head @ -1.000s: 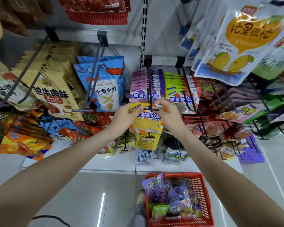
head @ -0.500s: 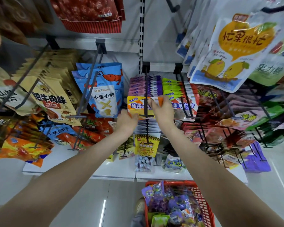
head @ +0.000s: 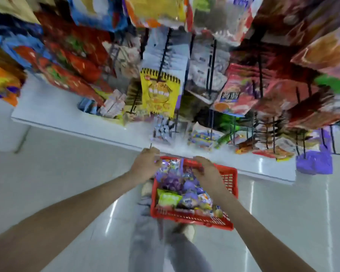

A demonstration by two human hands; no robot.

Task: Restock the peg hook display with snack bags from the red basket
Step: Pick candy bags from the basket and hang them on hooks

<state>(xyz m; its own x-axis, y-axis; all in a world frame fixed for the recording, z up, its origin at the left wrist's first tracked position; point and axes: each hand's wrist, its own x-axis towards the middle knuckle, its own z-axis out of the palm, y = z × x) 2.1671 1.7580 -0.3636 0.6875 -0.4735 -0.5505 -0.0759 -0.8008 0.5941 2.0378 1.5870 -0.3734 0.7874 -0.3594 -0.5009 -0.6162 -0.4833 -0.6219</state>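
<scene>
The red basket (head: 192,218) stands on the floor in front of my feet, full of purple, green and mixed snack bags (head: 177,185). My left hand (head: 145,163) is at the basket's far left corner, fingers curled beside a purple bag; blur hides whether it holds anything. My right hand (head: 206,171) lies palm down over the bags near the far rim, and its grip is unclear too. Above, the peg hook display (head: 165,52) hangs blurred, with a yellow bag (head: 159,93) at the front of a middle hook.
A white base shelf (head: 67,118) juts out below the hooks, just beyond the basket. Packed hooks of red and orange bags (head: 263,89) crowd left, right and overhead. My grey trouser legs (head: 145,244) stand beside the basket on the glossy floor (head: 57,173).
Both hands left the yellow bag hung on the middle peg and dropped to the red basket. My head tilted sharply down, so the picture is blurred.
</scene>
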